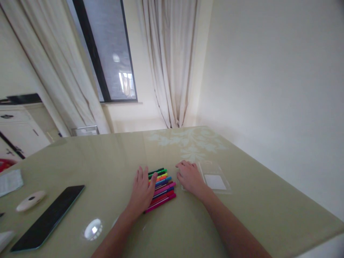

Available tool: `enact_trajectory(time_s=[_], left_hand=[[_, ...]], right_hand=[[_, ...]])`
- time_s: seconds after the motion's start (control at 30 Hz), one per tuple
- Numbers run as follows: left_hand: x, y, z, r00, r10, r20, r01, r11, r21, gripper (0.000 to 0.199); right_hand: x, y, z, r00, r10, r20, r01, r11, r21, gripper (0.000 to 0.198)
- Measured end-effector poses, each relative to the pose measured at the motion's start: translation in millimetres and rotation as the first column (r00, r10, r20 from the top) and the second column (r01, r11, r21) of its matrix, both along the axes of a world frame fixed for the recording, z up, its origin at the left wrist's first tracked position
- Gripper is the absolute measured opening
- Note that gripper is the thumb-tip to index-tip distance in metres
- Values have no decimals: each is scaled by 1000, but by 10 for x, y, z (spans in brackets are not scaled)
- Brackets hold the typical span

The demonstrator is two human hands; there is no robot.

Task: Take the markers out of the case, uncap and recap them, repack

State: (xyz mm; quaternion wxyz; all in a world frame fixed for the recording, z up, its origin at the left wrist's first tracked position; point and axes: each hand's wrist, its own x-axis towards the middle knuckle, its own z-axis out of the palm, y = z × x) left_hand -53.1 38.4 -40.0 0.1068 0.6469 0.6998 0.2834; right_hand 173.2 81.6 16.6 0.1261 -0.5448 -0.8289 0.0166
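Note:
Several coloured felt-tip pens (163, 190) lie side by side in a slanted row on the table, from green and yellow at the far end to magenta at the near end. My left hand (143, 188) rests over the left ends of the pens, its fingers stretched out and the thumb across them. Their left ends are hidden under it. To the right of the pens, my right hand (189, 175) lies with bent fingers apart at the left side of a clear plastic case (221, 175) and partly covers it. A white label shows on the case.
A long black flat panel (49, 216) and a white oval object (31, 200) lie on the left of the glossy green table (107, 161). Folded pale cloth or paper (11, 182) is at the far left. A wall (282, 107) runs along the right edge.

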Motion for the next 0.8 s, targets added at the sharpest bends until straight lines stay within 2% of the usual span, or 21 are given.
enact_trajectory(time_s=[0.17, 0.3, 0.37, 0.47, 0.6, 0.7, 0.8], left_hand=[[107, 24, 57, 982, 18, 188, -20, 1000, 7, 80], [114, 44, 107, 974, 20, 227, -18, 1000, -10, 78], [112, 26, 129, 988, 12, 154, -14, 1000, 12, 80], [185, -67, 159, 997, 1, -76, 5, 997, 82, 79], [444, -216, 168, 940, -38, -339, 80, 991, 110, 82], [592, -231, 142, 905, -49, -423, 93, 992, 84, 90], [585, -157, 115, 889, -49, -455, 81, 995, 52, 90]], right_hand=[[-49, -2, -30, 999, -36, 15, 36, 999, 22, 24], [-56, 12, -37, 999, -43, 6, 43, 999, 12, 26], [-48, 35, -36, 998, -49, -25, 49, 999, 2, 28], [-17, 85, -39, 992, -82, -97, 83, 997, -2, 35], [43, 147, -65, 981, -112, -160, 116, 993, 14, 37], [80, 171, -91, 975, -115, -188, 122, 992, 24, 37], [93, 181, -102, 971, -127, -203, 135, 991, 27, 36]])
